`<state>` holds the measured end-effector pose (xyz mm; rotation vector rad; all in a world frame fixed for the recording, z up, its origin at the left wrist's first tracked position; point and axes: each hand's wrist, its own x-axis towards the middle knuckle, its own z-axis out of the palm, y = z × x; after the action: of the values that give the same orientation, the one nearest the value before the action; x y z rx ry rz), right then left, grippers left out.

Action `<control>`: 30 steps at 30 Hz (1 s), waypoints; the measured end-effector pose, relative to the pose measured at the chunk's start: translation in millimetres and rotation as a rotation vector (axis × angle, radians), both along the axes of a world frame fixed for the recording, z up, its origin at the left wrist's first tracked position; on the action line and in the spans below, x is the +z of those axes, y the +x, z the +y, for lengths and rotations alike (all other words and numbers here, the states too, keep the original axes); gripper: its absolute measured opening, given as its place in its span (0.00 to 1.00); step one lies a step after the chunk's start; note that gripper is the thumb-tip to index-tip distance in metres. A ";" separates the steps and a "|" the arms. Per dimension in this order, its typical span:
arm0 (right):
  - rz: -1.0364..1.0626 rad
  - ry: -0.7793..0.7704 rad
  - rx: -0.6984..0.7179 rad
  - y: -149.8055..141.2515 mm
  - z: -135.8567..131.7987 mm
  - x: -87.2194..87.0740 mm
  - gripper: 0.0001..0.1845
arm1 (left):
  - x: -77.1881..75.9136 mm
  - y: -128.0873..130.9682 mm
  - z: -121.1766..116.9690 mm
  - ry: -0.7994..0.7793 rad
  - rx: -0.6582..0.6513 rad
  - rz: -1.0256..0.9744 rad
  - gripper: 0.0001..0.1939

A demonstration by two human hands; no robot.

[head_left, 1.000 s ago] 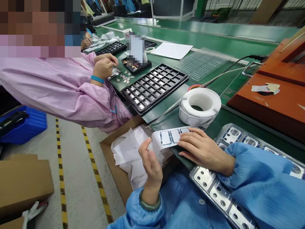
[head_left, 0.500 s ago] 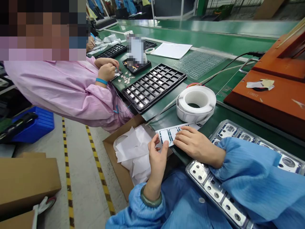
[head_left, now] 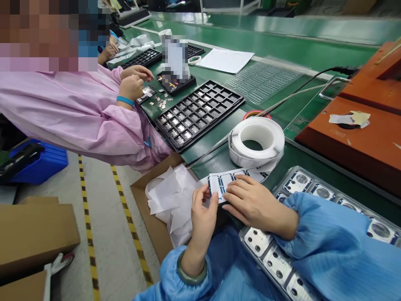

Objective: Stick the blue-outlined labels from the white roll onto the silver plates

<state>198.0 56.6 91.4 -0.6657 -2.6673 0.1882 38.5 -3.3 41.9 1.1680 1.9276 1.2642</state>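
A white roll of label tape lies on the green bench, and its loose strip with dark rectangular frames runs toward me. My left hand pinches the end of that strip between thumb and fingers. My right hand lies flat on the strip, fingers stretched and pressing it at the bench edge. Under my right sleeve sits a clear tray of metal parts.
A cardboard box of white paper scraps stands below the bench edge. A black compartment tray holds small parts. A person in a pink coat works at the left. An orange machine fills the right.
My left hand has risen from beside the strip and closed on its end. The strip's free end has been drawn shorter, nearer my right hand.
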 end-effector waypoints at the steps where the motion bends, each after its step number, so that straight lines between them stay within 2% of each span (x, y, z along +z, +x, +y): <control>1: 0.020 0.005 -0.025 0.5 0.2 0.3 0.13 | 0.7 -0.1 -0.3 -0.005 0.000 0.004 0.16; 6: 0.042 0.035 -0.154 0.5 3.7 -2.0 0.12 | 5.6 1.5 -1.8 -0.011 0.002 0.049 0.16; 9: 0.029 0.031 -0.160 -0.7 4.7 -4.6 0.12 | 7.8 1.8 -1.6 0.016 -0.008 0.131 0.12; 18: -0.029 0.001 -0.161 -0.8 2.5 -13.1 0.11 | 6.4 3.1 -2.8 0.398 -0.102 0.475 0.05; 20: -0.040 -0.004 -0.168 -0.3 3.0 -12.7 0.11 | 9.4 6.0 -7.3 0.467 -0.164 0.397 0.07; 22: -0.032 -0.019 -0.177 0.6 3.5 -11.7 0.13 | 13.7 9.8 -11.6 0.531 -0.201 0.236 0.08; 25: -0.018 -0.029 -0.172 1.9 3.8 -11.0 0.12 | 19.4 15.0 -14.8 0.597 -0.156 0.000 0.07; 30: -0.011 0.042 -0.168 2.1 0.9 -7.4 0.12 | 23.6 17.1 -19.2 0.657 -0.118 -0.248 0.05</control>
<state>200.0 57.5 84.0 -0.8744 -2.6016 0.0819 55.6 -22.5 65.5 1.3197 1.2704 1.9460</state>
